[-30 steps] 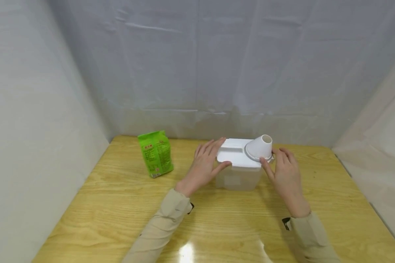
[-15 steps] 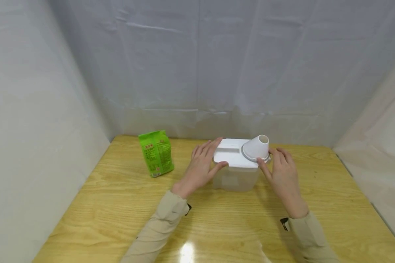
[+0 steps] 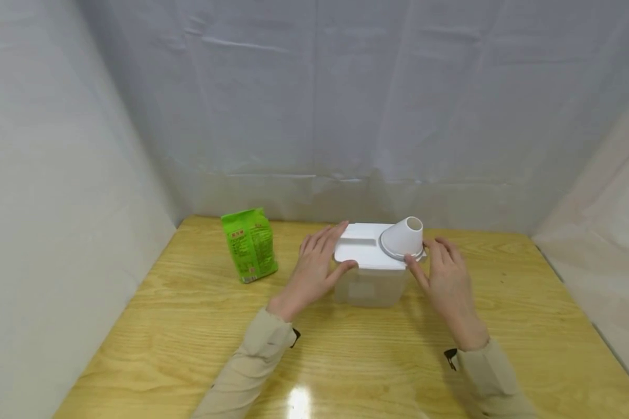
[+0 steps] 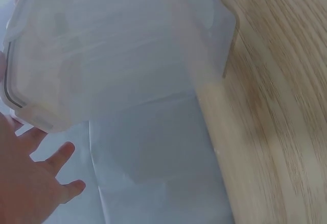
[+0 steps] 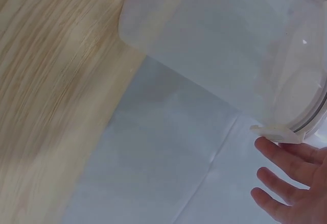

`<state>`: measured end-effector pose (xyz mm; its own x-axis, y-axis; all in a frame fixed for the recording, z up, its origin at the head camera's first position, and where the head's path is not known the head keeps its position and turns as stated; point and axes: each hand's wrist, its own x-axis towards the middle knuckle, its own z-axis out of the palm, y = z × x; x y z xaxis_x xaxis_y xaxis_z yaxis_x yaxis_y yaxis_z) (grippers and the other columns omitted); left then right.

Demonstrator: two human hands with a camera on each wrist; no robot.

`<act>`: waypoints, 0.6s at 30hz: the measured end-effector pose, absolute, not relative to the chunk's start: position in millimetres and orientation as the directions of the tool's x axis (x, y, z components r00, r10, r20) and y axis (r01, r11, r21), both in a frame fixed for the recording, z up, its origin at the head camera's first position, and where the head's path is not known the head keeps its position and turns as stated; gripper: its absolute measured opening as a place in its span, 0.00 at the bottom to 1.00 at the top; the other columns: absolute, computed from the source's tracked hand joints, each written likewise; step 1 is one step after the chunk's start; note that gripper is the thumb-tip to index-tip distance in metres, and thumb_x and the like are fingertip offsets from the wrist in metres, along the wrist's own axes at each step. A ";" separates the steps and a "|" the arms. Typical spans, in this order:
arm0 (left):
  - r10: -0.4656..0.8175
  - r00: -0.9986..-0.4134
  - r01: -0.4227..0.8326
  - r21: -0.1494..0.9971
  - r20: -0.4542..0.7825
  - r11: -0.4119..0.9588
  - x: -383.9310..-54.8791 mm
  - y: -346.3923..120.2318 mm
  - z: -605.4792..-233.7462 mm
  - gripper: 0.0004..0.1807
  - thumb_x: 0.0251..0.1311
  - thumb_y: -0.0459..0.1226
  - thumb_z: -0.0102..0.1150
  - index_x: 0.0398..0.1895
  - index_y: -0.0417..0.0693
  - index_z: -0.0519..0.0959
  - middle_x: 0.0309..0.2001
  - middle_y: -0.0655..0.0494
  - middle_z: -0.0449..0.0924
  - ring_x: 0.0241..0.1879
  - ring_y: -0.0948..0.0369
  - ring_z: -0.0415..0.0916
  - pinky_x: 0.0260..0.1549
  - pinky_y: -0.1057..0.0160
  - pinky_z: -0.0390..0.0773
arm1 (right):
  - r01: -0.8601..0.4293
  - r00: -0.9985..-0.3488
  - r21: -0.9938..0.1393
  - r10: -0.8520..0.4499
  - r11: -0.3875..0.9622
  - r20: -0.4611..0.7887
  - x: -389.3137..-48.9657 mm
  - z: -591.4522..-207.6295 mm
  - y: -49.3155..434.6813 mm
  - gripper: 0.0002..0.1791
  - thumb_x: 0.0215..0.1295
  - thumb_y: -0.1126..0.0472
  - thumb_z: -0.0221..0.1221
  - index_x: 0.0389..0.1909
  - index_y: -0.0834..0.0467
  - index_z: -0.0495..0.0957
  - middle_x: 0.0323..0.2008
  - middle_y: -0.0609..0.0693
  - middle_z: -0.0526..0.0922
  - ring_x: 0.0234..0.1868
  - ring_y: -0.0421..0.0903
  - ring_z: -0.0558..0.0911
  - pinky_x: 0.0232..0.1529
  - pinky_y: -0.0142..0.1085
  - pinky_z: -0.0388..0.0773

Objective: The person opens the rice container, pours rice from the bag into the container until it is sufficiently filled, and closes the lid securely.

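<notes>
A translucent storage container (image 3: 367, 288) with a white lid (image 3: 360, 252) stands upright on the wooden table. The lid has a long recess on its left and a white cone-shaped spout (image 3: 401, 238) on its right. My left hand (image 3: 313, 265) grips the lid's left end, thumb at the near edge and fingers toward the far edge. At the right end, my right hand (image 3: 445, 279) holds the lid beside the spout, its thumb at the front corner. Both wrist views show the clear container body (image 4: 138, 45) and some fingers (image 5: 283, 157) spread off it.
A green printed bag (image 3: 250, 245) stands to the left of the container, leaning slightly. The wooden table (image 3: 188, 326) ends at a grey-white sheet (image 3: 314, 116) behind, with pale sheets (image 3: 47, 203) at both sides.
The container has slid left and a little toward me, with both hands moving along on it. The green bag has stayed in place.
</notes>
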<state>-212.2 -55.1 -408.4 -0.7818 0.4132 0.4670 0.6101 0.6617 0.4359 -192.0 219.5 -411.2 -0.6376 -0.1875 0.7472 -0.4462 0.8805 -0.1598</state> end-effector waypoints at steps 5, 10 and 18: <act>0.406 -0.792 0.597 0.443 0.455 0.669 -209.7 -58.8 -408.8 0.49 0.66 0.71 0.26 0.82 0.55 0.48 0.78 0.49 0.57 0.75 0.44 0.54 0.73 0.35 0.47 | -0.444 -0.649 -0.157 -0.195 0.882 0.735 -189.7 -411.1 216.8 0.48 0.75 0.29 0.36 0.51 0.75 0.75 0.44 0.72 0.83 0.55 0.69 0.77 0.61 0.58 0.72; 0.401 -0.802 0.584 0.444 0.442 0.679 -207.7 -62.2 -409.3 0.48 0.66 0.72 0.25 0.82 0.56 0.46 0.78 0.49 0.56 0.76 0.44 0.53 0.74 0.36 0.45 | -0.459 -0.651 -0.153 -0.214 0.875 0.728 -188.1 -410.9 214.2 0.48 0.75 0.30 0.36 0.51 0.75 0.74 0.44 0.72 0.83 0.56 0.69 0.77 0.62 0.58 0.72; 0.397 -0.796 0.591 0.451 0.457 0.669 -203.5 -68.3 -409.1 0.48 0.67 0.71 0.25 0.82 0.55 0.46 0.78 0.49 0.56 0.76 0.44 0.54 0.74 0.37 0.45 | -0.472 -0.638 -0.131 -0.236 0.872 0.733 -187.0 -411.0 208.5 0.46 0.77 0.32 0.37 0.50 0.76 0.74 0.43 0.72 0.83 0.53 0.69 0.78 0.58 0.59 0.74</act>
